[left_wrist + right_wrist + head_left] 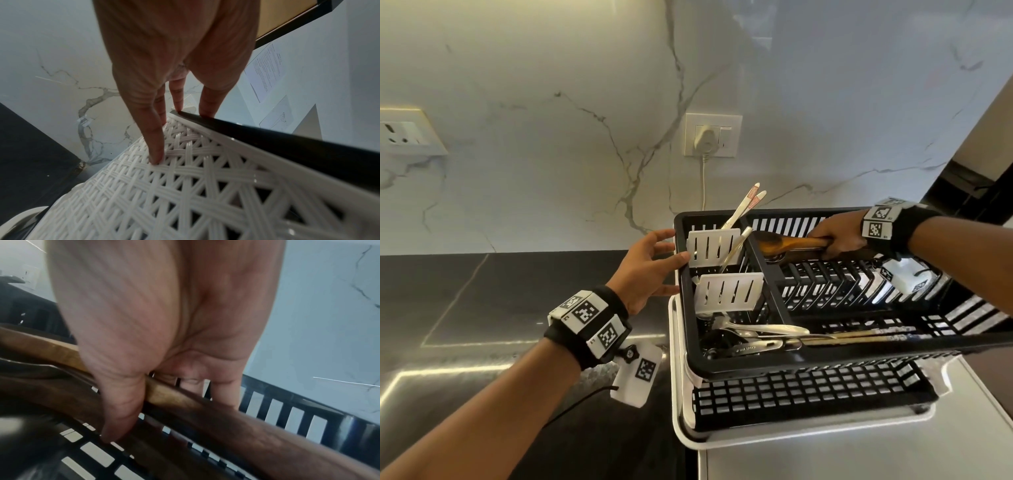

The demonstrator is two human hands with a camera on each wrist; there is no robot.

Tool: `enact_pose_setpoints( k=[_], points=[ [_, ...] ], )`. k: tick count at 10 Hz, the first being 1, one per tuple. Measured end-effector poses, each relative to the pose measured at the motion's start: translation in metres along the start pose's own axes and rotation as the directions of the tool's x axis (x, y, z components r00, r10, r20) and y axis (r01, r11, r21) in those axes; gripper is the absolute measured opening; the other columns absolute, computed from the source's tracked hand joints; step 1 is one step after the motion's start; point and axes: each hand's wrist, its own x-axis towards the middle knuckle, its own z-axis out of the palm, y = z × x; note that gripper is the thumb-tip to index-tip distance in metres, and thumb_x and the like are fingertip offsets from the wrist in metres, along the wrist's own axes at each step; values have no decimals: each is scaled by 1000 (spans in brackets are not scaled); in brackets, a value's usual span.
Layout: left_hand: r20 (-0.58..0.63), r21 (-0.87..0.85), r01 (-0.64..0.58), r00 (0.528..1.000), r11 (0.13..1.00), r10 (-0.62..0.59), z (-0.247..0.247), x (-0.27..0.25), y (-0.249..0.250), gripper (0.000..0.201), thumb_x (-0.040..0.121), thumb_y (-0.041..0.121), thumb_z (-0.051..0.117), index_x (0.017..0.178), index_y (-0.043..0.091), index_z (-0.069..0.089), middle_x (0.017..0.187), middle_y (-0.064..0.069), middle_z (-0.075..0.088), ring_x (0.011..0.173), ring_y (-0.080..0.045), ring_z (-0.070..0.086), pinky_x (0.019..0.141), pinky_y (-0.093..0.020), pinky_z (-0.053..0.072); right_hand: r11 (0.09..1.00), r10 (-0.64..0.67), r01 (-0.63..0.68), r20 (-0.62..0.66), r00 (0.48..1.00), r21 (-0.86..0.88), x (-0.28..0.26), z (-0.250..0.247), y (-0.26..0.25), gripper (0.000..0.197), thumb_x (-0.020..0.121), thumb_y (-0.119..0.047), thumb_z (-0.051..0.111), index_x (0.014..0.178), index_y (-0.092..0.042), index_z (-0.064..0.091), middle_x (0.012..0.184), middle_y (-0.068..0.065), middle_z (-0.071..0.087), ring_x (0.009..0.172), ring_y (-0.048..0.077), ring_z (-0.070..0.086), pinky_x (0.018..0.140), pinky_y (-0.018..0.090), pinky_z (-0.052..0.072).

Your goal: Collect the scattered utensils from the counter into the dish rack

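right hand [839, 240] grips stiff, light brown wooden spoons [791, 244] mid-handle at two o'clock over the black slotted plastic dish rack [825, 359]; left hand [645, 270], fingers straight, steadies its nine o'clock side.

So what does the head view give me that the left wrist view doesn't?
Only the head view shows the right hand gripping wooden utensils over the dish rack, plus the spoons lying in its front compartment.

Only the left wrist view shows the fingertips touching the rack's white woven side panel.

Both show the left hand, fingers straight, at the rack's left edge, holding nothing.
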Motion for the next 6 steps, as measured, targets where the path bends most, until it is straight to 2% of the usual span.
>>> enact_pose_setpoints(
  k=[1, 2, 3, 4, 5, 6],
  points=[
    [-7, -5, 7, 1000, 1000, -8, 0, 1, 0, 57, 87, 17, 68, 139, 23, 45, 134, -11, 56, 118, -29, 60, 86, -59, 55, 1000, 6, -7, -15, 1000, -30, 3, -4, -1, 27, 84, -26, 74, 111, -26, 68, 106, -5, 69, 101, 16, 63, 97, 35, 45],
    [-7, -12, 14, 1000, 1000, -14, 0, 2, 0, 57, 87, 17, 68, 139, 23, 46, 133, -12, 56, 117, -29, 60, 86, -59, 55, 998, 0, -3, -49, 999, -57, 7, -3, -3, 34, 80, -26, 77, 114, -24, 70, 110, -3, 69, 106, 18, 62, 99, 36, 44],
    [-4, -14, 20, 1000, 1000, -20, 0, 1, -1, 56, 88, 15, 68, 139, 22, 46, 131, -12, 57, 115, -28, 62, 86, -57, 56, 999, 8, -11, -70, 998, -33, 5, -4, -8, 38, 82, -30, 75, 118, -22, 68, 111, 0, 68, 107, 20, 62, 94, 33, 44],
    [0, -24, 23, 1000, 999, -23, -1, 1, 1, 54, 88, 14, 67, 138, 22, 47, 129, -12, 59, 114, -27, 62, 86, -57, 56, 998, 50, -48, -93, 994, 27, 0, -8, -12, 37, 87, -33, 69, 122, -21, 65, 110, -1, 67, 110, 21, 60, 98, 36, 42],
    [8, -39, 24, 1000, 999, -23, -6, -1, 0, 48, 88, 17, 68, 133, 21, 51, 124, -11, 62, 113, -27, 63, 84, -51, 58, 986, 95, -75, -128, 987, 149, -21, -22, -17, 38, 94, -38, 61, 130, -26, 59, 105, -7, 66, 120, 21, 57, 110, 43, 32],
    [-1, -9, 25, 1000, 1000, -25, -12, -12, -8, 36, 89, 20, 66, 124, 17, 58, 119, -15, 65, 110, -31, 65, 84, -46, 59, 976, 75, -16, -266, 961, 218, -47, -27, -25, 38, 95, -43, 58, 131, -30, 57, 108, -8, 68, 119, 20, 58, 111, 43, 33]
  ],
)
